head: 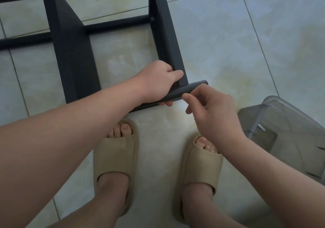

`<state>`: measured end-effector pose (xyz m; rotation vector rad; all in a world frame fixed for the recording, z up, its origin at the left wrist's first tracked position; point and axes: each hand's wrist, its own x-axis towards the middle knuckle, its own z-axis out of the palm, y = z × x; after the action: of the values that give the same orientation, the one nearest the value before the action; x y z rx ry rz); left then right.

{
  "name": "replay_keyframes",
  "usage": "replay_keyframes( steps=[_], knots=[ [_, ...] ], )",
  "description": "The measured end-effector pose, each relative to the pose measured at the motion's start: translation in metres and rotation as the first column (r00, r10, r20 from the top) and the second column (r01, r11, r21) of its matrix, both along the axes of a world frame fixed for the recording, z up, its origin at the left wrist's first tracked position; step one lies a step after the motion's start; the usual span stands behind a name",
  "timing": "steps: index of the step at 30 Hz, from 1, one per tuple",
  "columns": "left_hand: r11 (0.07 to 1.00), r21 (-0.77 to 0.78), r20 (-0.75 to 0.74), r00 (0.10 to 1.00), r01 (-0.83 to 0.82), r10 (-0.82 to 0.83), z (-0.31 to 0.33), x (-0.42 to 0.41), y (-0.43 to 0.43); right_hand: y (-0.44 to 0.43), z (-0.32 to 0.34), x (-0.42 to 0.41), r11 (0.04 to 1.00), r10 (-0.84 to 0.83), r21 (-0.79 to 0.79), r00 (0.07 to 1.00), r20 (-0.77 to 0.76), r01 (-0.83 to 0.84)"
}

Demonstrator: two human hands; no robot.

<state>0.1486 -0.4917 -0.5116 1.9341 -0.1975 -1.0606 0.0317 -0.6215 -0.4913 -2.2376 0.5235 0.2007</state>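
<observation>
A dark grey rack frame [73, 52] of side panels and round crossbars stands on the tiled floor. Its right side panel [167, 34] runs toward me. My left hand [158, 82] grips the near end of that panel together with a dark grey tube [190, 89] lying across the panel's end. My right hand [211, 108] hovers just right of it, fingers loosely curled, thumb and forefinger tips at the tube's near edge. Whether they pinch something small is hidden.
Pale tiled floor [246, 43] lies all around. My feet in beige slides [114, 154] stand below the frame. A translucent grey plastic stool or bin [284, 133] sits on the floor at the right, close to my right forearm.
</observation>
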Motion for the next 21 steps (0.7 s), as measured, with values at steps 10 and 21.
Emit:
replay_keyframes(
  steps=[10,21],
  knots=[
    [1.0,-0.02,-0.029,0.999,-0.02,0.02,-0.002,0.0,-0.002,0.007,-0.002,0.0,0.934,-0.146,0.311,0.981,-0.126,0.179],
    [0.999,-0.026,-0.022,0.999,-0.037,0.036,-0.003,-0.002,-0.001,0.002,-0.007,-0.004,0.945,-0.111,0.303,0.992,-0.06,0.124]
  ],
)
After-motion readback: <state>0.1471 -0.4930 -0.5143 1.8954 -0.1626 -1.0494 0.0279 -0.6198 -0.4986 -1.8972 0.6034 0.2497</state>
